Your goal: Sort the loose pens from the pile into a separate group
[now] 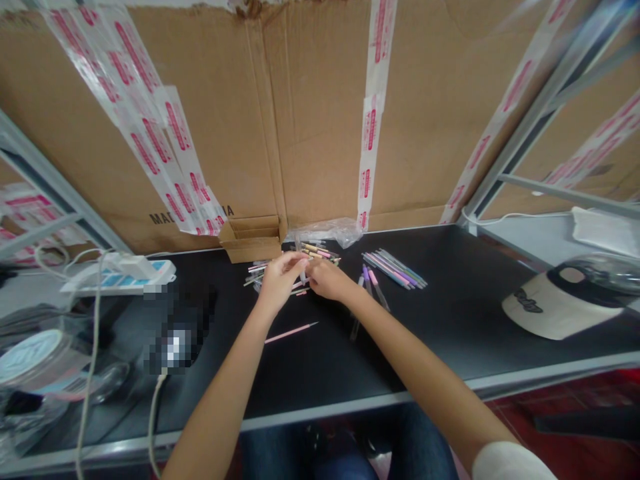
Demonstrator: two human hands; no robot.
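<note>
Cardboard wall [320, 120]: it is standing behind the table, with red and white tape running down it.
Black table [450, 267]: it is carrying the pens and lying under your two hands.
Cap [545, 307]: it is resting at the right side of the table.
Power strip [125, 279]: it is lying at the left side.
Small box [253, 240]: it is sitting against the cardboard wall, behind your left hand.
Left hand [281, 277]: you are pinching the thin clear piece between thumb and fingers.
Right hand [327, 279]: you are curling the fingers close beside that piece; whether they are gripping it, I cannot tell.
Pen row [395, 268]: it is lying right of your hands.
Pink pen [290, 333]: it is lying alone, nearer to you than the hands.
Thin clear piece [303, 272]: it is being held between your hands, roughly upright.
</note>
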